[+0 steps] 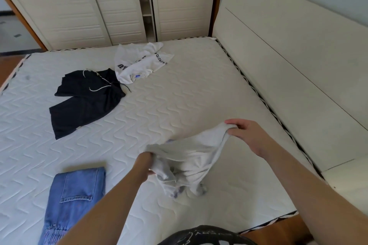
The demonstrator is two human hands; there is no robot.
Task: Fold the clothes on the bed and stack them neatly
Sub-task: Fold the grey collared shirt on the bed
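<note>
Step in hand: opening out a white garment [191, 157] before folding. Both hands hold it above the near part of the bed [179, 93]. Right hand [245, 135] pinches one edge, fingers [232, 121] curled over the cloth, lifted toward the headboard side. Left hand [145, 163] grips a bunched part lower down, fingers mostly buried in fabric. Cloth hangs between the two, crumpled, lower end trailing onto the mattress.

Judgement: early-to-middle of the job. Next move likely calls for finding the shoulders or hem, shaking the piece flat and laying it on bare mattress in front; the bunch in the left hand needs loosening first.

Other clothes: blue jeans [75, 195] folded lengthwise at near left, looks done. Dark garment [85, 97] spread loose at far left, not folded. White printed shirt [139, 61] beyond it, rumpled, its corner touching the dark one. No stack begun that I can see.

Room: bare quilted mattress, no sheet, striped piping at the edge. Cream headboard [288, 55] on the right. Pale sliding wardrobe doors [79, 12] past the far side, a gap showing shelves. Wood floor at left.
</note>
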